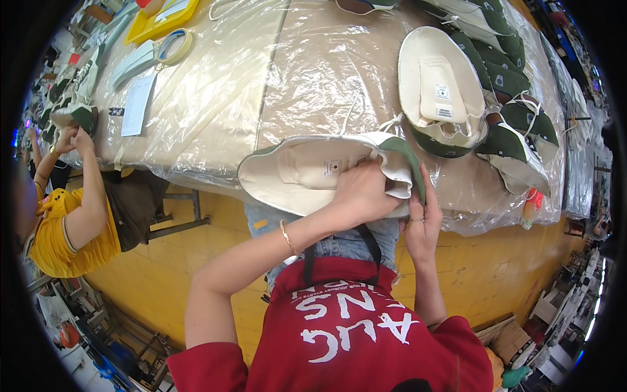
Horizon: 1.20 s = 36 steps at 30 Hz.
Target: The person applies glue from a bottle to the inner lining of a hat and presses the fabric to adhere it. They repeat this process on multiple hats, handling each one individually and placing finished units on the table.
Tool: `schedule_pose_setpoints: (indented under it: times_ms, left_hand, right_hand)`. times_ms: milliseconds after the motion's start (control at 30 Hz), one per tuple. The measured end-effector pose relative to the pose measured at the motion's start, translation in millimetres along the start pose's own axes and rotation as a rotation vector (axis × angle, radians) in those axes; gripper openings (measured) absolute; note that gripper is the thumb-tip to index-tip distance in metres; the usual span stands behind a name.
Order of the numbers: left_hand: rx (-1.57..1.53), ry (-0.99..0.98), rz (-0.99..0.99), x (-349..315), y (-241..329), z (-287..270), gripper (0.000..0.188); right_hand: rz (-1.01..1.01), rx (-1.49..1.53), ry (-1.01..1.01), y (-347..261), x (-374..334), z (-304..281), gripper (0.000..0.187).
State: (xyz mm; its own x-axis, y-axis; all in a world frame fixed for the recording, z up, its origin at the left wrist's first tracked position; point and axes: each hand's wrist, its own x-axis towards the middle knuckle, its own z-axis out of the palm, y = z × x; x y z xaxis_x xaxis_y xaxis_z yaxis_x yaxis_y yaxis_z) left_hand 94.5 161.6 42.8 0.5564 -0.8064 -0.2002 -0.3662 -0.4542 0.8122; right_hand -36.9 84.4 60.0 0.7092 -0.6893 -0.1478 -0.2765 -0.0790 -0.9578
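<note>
A green-and-white fabric piece (297, 166) lies across the table's front edge. It is oval and hollow, with a white lining, a sewn-in label and a gathered right end. My left hand (360, 195) reaches into that end, its curled fingers partly hidden by the cloth. Around the green outer edge, my right hand (424, 219) pinches the fabric, thumb on the near side. Just beyond to the right, a second white-lined piece (437, 78) stands with its opening toward me.
Several more green-and-white pieces (503, 78) are piled at the right. Clear plastic covers the table (215, 85). At the far left are a tape roll (175, 47), a yellow tray (157, 23) and a paper sheet (138, 104). A co-worker in yellow (78, 222) handles a similar piece.
</note>
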Motion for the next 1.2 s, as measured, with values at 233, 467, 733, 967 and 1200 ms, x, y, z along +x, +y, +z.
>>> schedule_pose_setpoints:
  times_ms: [233, 467, 733, 967, 1200]
  left_hand:
    - [0.081, -0.082, 0.041, 0.8, 2.4, 0.1, 0.028]
    - [0.157, -0.096, 0.273, 2.2, -15.1, 5.1, 0.024]
    - [-0.252, -0.333, 0.107, 10.8, -5.8, -32.9, 0.037]
    - [-0.219, -0.426, 0.032, 20.5, -14.4, -27.6, 0.045]
    - [-0.140, -0.234, 0.176, 12.6, -19.4, -4.7, 0.028]
  right_hand:
    - [-0.011, -0.022, -0.001, 8.0, -0.8, -1.5, 0.050]
    - [-0.070, -0.124, 0.001, 4.8, -3.6, -5.8, 0.056]
    - [-0.061, 0.039, -0.064, 0.5, 9.0, -5.7, 0.052]
    - [0.030, 0.089, -0.076, -1.4, 5.1, -8.3, 0.055]
    - [0.045, 0.046, -0.046, -3.0, 5.4, -4.2, 0.056]
